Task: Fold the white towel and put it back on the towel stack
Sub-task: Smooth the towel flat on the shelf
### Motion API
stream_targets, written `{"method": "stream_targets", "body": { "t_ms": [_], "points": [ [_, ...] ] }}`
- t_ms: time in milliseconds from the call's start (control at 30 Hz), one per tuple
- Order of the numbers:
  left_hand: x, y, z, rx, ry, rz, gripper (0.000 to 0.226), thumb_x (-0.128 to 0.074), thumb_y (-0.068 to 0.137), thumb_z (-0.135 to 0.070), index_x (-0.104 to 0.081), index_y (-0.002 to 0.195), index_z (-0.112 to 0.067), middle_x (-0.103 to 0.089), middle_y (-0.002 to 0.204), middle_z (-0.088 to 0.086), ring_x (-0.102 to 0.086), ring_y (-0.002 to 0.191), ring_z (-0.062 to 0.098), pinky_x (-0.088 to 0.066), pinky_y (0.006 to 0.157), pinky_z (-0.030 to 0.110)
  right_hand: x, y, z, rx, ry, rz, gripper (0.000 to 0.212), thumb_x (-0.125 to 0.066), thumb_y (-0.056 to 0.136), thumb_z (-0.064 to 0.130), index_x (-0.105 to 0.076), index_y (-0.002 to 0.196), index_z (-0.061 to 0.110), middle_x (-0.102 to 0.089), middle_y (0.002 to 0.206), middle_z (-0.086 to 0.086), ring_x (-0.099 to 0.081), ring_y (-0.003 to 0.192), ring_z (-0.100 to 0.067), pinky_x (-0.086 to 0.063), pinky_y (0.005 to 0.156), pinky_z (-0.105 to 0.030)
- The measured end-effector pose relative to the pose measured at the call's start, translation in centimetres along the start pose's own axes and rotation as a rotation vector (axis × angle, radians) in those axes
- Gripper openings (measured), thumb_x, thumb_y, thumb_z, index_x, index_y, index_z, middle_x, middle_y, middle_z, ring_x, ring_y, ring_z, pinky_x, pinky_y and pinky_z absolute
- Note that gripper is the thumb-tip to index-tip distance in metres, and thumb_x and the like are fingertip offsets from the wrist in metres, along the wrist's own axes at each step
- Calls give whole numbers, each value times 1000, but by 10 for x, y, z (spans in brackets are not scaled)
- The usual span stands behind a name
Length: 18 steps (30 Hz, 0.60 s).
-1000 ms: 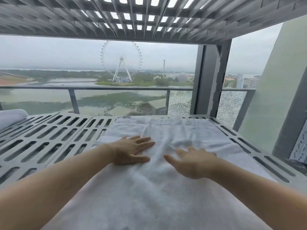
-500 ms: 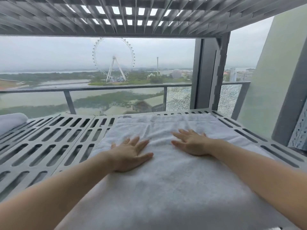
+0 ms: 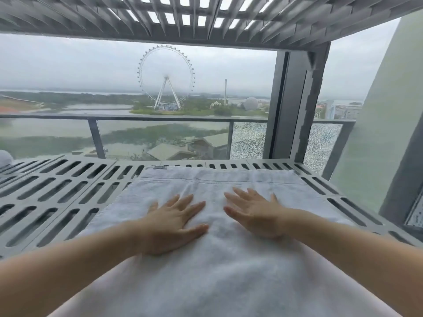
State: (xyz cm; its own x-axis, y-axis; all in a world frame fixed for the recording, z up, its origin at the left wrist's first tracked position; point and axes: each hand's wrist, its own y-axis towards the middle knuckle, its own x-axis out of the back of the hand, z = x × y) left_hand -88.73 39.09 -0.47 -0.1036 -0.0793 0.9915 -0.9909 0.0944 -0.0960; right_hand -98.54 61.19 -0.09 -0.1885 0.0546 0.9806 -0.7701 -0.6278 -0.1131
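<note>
The white towel (image 3: 217, 266) lies spread flat on a grey slotted metal shelf (image 3: 57, 197), reaching from the near edge of the view almost to the shelf's far edge. A small label sits at its far left corner. My left hand (image 3: 174, 223) rests palm down on the towel's middle, fingers apart and pointing away. Just to its right, my right hand (image 3: 254, 213) also lies flat on the towel with fingers spread. Neither hand grips the cloth. A bit of another white towel (image 3: 4, 157) shows at the far left edge of the shelf.
A second slotted shelf (image 3: 206, 17) hangs close overhead. Behind the shelf are a glass balcony railing (image 3: 160, 117) and a dark post (image 3: 295, 106). A pale wall (image 3: 384, 124) stands on the right. Bare shelf extends to the left of the towel.
Both hands have slid away from me along the towel, the right one farther, and now lie side by side and flat. The wrinkles between them are gone. The camera view shifted slightly.
</note>
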Motion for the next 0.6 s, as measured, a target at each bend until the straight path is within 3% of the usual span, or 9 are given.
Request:
{"method": "stream_targets", "body": {
  "t_ms": [133,300,433,600],
  "points": [
    [-1,-14,-12,53,-7,-18,86,-5,62,-85,7,140,-52,14,155,-15,14,143,10,8,115,49,9,31,-2,-22,22,-50,64,-15,88,67,-3,145,41,7,157,13,9,144,-14,8,108,-62],
    [-6,-41,-26,102,-21,10,84,-1,60,-87,15,137,-55,21,152,-19,19,141,7,13,112,47,-3,33,-9,69,-49,23,68,-18,84,73,3,143,45,10,156,13,13,143,-15,11,107,-60],
    [7,-25,-29,158,12,135,85,-1,60,-88,16,137,-54,23,153,-15,23,140,14,19,107,58,6,42,-13,74,5,28,64,-18,88,67,-3,145,40,6,156,15,9,143,-13,8,109,-59],
    [18,44,-29,170,4,104,71,-12,81,-76,2,144,-45,10,157,-7,16,143,18,16,108,61,36,74,-33,94,153,-140,51,-32,98,41,-23,146,23,-19,156,1,-16,142,-14,-11,115,-32]
  ]
}}
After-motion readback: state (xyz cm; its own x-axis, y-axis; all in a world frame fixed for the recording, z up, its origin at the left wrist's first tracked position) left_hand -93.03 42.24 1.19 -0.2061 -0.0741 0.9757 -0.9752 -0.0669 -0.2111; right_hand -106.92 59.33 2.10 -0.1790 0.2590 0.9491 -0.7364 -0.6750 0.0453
